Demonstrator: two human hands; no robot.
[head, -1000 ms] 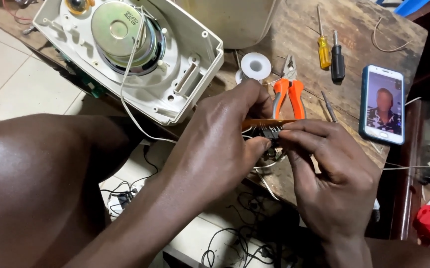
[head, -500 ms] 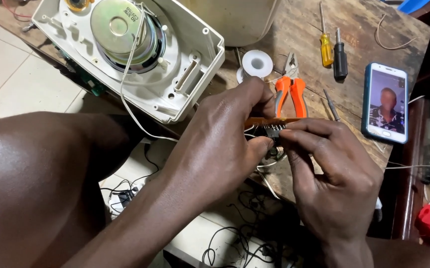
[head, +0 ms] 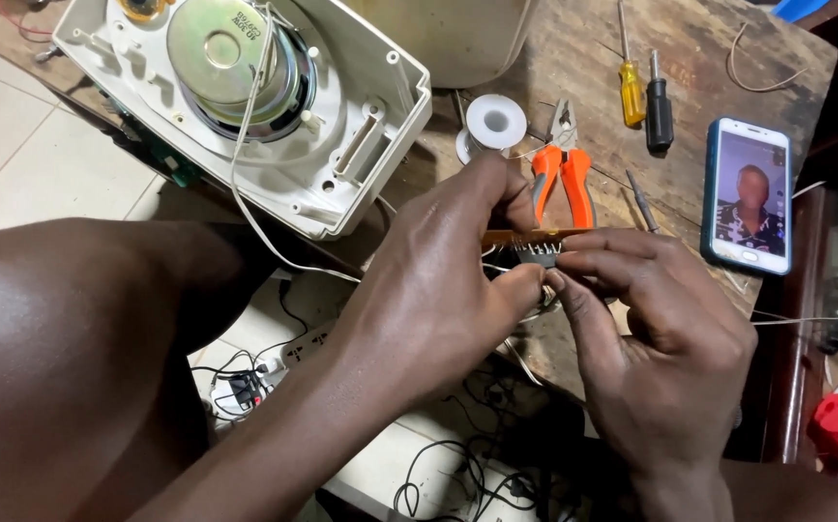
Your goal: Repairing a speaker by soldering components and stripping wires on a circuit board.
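Observation:
A small brown circuit board point(head: 531, 237) with a dark multi-pin chip under it is pinched between both hands at the frame's middle. My left hand point(head: 448, 280) grips its left end with thumb and fingers. My right hand point(head: 646, 319) holds the right end, its fingertips at the chip's pins. Both hands hover over the wooden table's front edge. Most of the board is hidden by my fingers.
An opened white speaker housing point(head: 254, 106) with a round metal speaker and a white wire lies at the upper left. On the wooden table point(head: 573, 58) are a white solder spool point(head: 494, 123), orange-handled pliers point(head: 562, 174), two screwdrivers point(head: 643, 92) and a lit phone point(head: 748, 193). Cables and a power strip point(head: 293, 358) lie on the floor.
Both hands stay on the small board with only slight finger shifts; the view has shifted a little.

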